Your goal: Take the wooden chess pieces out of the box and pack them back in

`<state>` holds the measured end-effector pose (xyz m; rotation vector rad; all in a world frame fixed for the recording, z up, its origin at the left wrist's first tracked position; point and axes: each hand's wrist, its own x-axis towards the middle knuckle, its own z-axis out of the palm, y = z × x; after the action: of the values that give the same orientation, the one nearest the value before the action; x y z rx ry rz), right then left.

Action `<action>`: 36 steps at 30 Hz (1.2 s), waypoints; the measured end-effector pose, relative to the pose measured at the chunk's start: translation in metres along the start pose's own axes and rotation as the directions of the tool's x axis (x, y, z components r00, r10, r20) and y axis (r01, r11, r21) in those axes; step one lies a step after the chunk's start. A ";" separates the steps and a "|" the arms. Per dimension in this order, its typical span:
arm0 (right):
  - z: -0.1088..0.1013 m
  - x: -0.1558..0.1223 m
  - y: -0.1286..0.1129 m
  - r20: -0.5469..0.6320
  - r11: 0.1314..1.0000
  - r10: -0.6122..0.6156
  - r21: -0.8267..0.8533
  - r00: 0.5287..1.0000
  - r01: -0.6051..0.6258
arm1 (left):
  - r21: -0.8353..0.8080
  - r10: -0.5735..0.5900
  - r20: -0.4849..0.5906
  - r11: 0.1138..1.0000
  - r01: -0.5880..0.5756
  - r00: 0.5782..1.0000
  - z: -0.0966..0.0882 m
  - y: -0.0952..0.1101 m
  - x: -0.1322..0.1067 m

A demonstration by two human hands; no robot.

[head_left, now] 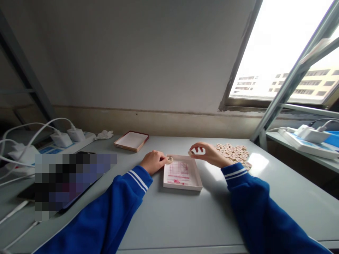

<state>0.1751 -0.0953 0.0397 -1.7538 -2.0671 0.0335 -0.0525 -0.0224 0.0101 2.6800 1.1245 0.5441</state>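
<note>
A shallow white box (199,176) sits on the desk, with a sheet of red line markings (178,171) inside it. At its far left corner is my left hand (153,161), fingers closed and thumb against a round wooden chess piece (170,159) with dark marks. My right hand (208,153) hovers by the box's far right corner. Its thumb and fingers pinch another small pale chess piece (191,153), seen nearly edge-on. Many similar round chess pieces (234,152) lie clustered on the desk behind my right wrist, which partly hides them.
A box lid (132,140) with a dark red rim lies at the back left. Left of it are a power strip (86,137) with plugs and white cables, and a blurred-out device (76,183). Another power strip (307,143) rests on a shelf at the right, beyond a metal frame (283,95).
</note>
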 end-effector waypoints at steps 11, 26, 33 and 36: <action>0.018 0.002 -0.043 0.010 0.960 -0.234 -0.157 0.972 0.233 | 0.075 0.015 0.023 0.997 -0.017 1.000 -0.002 0.005 -0.003; -0.037 -0.025 0.049 0.190 0.871 0.344 -0.430 0.920 -0.237 | 0.071 -0.019 0.055 0.997 0.015 0.998 -0.001 0.003 -0.002; -0.027 -0.014 0.006 0.122 0.990 0.052 -0.139 0.991 -0.035 | 0.088 -0.022 0.055 0.996 0.017 0.998 -0.001 0.003 -0.002; -0.013 -0.008 -0.018 0.104 0.992 -0.110 -0.049 0.988 0.116 | 0.103 -0.018 0.059 0.995 0.012 0.998 -0.002 0.005 -0.002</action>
<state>0.1631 -0.1094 0.0545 -1.6958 -2.2571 0.0325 -0.0519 -0.0274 0.0131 2.7522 1.1861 0.4110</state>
